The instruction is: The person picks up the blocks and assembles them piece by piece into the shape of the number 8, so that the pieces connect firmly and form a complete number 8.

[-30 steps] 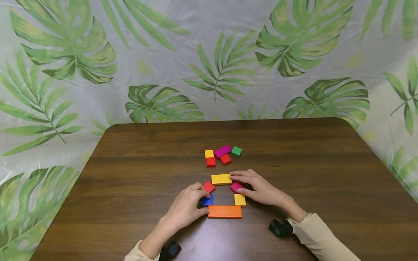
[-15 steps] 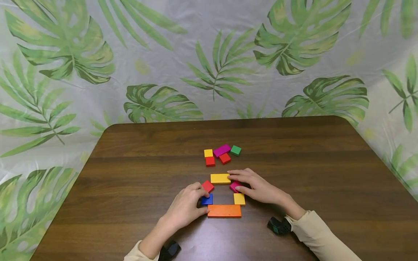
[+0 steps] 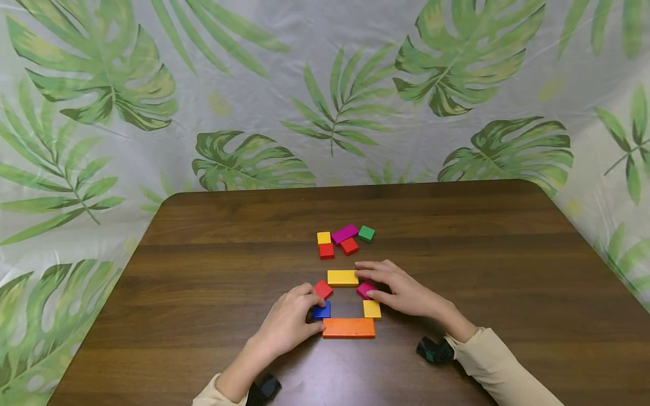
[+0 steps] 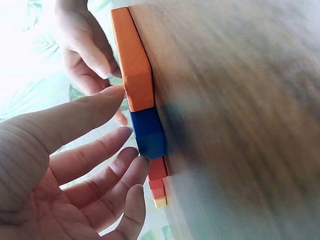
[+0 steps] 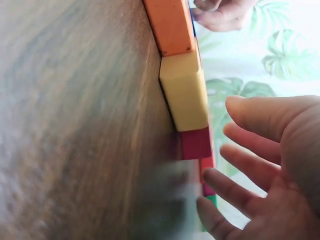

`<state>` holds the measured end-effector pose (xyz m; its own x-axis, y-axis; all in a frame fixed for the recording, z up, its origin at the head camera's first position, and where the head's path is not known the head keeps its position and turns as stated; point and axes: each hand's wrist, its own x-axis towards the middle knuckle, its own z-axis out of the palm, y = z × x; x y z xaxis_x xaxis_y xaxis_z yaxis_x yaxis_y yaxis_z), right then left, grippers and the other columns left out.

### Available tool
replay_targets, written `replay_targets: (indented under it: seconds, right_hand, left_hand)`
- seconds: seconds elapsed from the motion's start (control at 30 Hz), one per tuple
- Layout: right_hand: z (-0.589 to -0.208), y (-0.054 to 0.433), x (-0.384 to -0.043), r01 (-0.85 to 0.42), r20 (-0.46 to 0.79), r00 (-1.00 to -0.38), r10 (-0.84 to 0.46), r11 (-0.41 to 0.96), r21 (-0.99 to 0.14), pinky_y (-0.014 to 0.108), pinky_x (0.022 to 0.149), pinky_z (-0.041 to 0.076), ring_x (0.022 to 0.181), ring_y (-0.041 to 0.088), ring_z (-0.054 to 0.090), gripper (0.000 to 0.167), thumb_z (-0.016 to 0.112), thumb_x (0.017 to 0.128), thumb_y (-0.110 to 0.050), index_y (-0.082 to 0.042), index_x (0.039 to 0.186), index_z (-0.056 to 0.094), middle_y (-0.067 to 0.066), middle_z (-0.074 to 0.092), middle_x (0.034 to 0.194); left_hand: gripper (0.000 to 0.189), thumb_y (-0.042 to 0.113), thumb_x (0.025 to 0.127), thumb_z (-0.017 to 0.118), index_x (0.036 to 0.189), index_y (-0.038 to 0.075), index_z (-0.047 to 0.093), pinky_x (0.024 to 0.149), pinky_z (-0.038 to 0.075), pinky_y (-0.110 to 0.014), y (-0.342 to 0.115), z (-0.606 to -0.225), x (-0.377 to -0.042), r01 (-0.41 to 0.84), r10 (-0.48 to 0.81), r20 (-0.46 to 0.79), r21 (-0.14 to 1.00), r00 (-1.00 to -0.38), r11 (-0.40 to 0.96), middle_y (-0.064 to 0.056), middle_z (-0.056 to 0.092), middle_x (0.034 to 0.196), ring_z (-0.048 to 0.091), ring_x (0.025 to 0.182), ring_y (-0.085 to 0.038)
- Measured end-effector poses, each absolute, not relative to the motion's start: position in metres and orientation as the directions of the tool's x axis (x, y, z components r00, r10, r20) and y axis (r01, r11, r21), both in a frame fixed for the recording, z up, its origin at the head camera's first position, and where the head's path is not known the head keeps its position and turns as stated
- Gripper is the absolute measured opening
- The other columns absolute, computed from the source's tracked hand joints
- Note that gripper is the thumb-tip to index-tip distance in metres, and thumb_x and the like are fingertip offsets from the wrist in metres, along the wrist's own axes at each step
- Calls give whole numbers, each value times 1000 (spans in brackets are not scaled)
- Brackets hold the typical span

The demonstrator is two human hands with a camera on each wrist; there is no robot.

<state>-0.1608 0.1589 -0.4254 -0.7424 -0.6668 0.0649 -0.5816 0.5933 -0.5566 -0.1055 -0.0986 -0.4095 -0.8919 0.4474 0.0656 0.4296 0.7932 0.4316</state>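
A closed ring of flat coloured blocks lies on the table. A long orange block (image 3: 348, 328) forms its near side, and a long yellow block (image 3: 342, 278) its far side. At the left are a blue block (image 3: 322, 309) and a tilted red block (image 3: 323, 289); at the right, a small yellow block (image 3: 372, 309) and a magenta block (image 3: 365, 290). My left hand (image 3: 286, 321) touches the orange block's left end with its thumb, fingertips at the blue block. My right hand (image 3: 403, 288) has loose, spread fingers, thumb by the magenta block, fingertips near the long yellow block.
Farther back lie several loose blocks: a yellow cube (image 3: 324, 238), a red block (image 3: 326, 251), another red block (image 3: 349, 246), a long magenta block (image 3: 345, 233) and a green block (image 3: 367, 233). Behind the brown wooden table (image 3: 228, 254) hangs a leaf-print cloth (image 3: 350, 163).
The fingertips of my right hand have lifted slightly by the long yellow block. My left hand and the blocks stay in place.
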Motion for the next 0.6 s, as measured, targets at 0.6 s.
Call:
replay_targets:
  seconds: [0.6]
  right_hand:
    - [-424, 157, -109, -570, 199, -820, -536, 737, -364, 39, 88, 46, 108, 17, 50, 51, 77, 75, -34, -13, 120, 64, 1, 58, 118]
  left_hand:
    - [27, 28, 75, 78, 95, 11, 71, 72, 47, -25, -101, -408, -105, 443, 461, 66, 427, -885, 788, 0, 61, 90, 52, 78, -9]
